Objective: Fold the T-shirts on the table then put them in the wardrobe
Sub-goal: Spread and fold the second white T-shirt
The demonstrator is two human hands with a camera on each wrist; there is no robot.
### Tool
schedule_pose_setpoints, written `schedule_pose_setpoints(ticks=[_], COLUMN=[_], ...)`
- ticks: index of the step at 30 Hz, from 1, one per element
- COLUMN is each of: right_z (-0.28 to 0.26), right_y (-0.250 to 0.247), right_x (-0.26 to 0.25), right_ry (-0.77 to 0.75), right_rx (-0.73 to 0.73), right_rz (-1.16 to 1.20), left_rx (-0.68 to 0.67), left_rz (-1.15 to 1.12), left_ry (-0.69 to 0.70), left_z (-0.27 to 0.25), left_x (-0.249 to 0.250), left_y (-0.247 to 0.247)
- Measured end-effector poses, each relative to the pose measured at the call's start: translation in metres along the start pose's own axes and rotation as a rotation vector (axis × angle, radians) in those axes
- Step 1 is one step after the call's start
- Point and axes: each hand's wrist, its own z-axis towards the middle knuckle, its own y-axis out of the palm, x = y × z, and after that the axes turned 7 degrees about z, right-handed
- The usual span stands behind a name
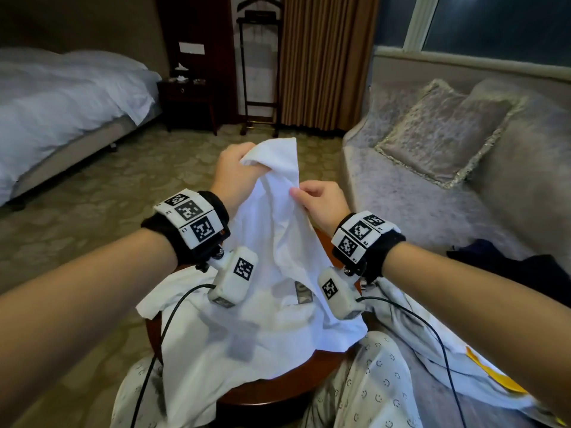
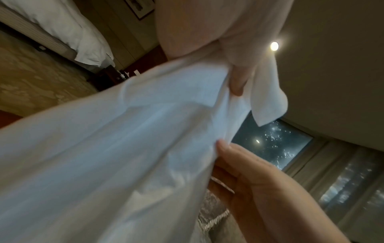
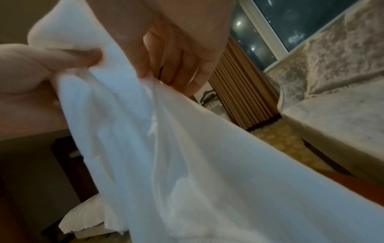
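Left hand [image 1: 234, 171] bunched round the raised end of a white T-shirt [image 1: 278, 242]. Right hand [image 1: 321, 205] pinching a fold just beside. Lower part draped over the round table [image 1: 268, 393], past its near edge.

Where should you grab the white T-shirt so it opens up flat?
Probably by its top edge, one hand at each corner, coming from above. Now the left hand bunches one end of the white T-shirt and the right hand pinches an edge close by, so it hangs crumpled over the round table.

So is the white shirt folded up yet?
Not yet. The white T-shirt is bunched and crumpled, its top lifted by the left hand and right hand, the rest draped loosely over the round table.
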Motion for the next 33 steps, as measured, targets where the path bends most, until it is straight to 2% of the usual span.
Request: schedule_pose_setpoints(ticks=[3,6,9,11,14,17,20,25,28,31,33], right_z=[0.007,0.015,0.021,0.021,0.021,0.021,0.017,0.006,-0.002,-0.013,-0.02], right_y=[-0.001,-0.003,-0.006,-0.007,-0.008,-0.009,-0.011,-0.019,-0.017,-0.006,0.001], right_x=[-0.006,-0.02,-0.039,-0.052,-0.069,-0.077,-0.071,-0.052,-0.027,0.004,0.017], right_ry=[-0.049,-0.113,-0.165,-0.17,-0.194,-0.182,-0.106,-0.002,0.089,0.109,0.141], right_rx=[0.065,0.102,0.005,-0.097,-0.197,-0.195,-0.173,-0.313,-0.383,-0.509,-0.448], right_rz=[0.017,0.067,0.012,-0.028,0.024,0.093,0.166,0.16,0.112,-0.113,-0.269], left_rx=[0.068,0.024,0.001,-0.011,-0.117,-0.277,-0.327,-0.237,-0.175,-0.098,-0.056], left_rz=[0.073,0.048,0.059,0.125,0.281,0.317,0.308,0.386,0.325,0.279,0.267], left_ry=[-0.002,-0.045,-0.095,-0.027,0.128,0.107,0.088,0.13,0.103,0.102,0.117], left_z=[0.002,-0.002,-0.005,-0.006,-0.006,-0.003,-0.001,0.002,0.01,0.017,0.022], left_x=[0.0,-0.003,-0.004,-0.003,0.005,0.011,0.013,0.021,0.026,0.036,0.044], left_y=[-0.013,-0.022,-0.023,-0.024,-0.023,-0.021,-0.018,-0.011,-0.012,-0.012,-0.012])
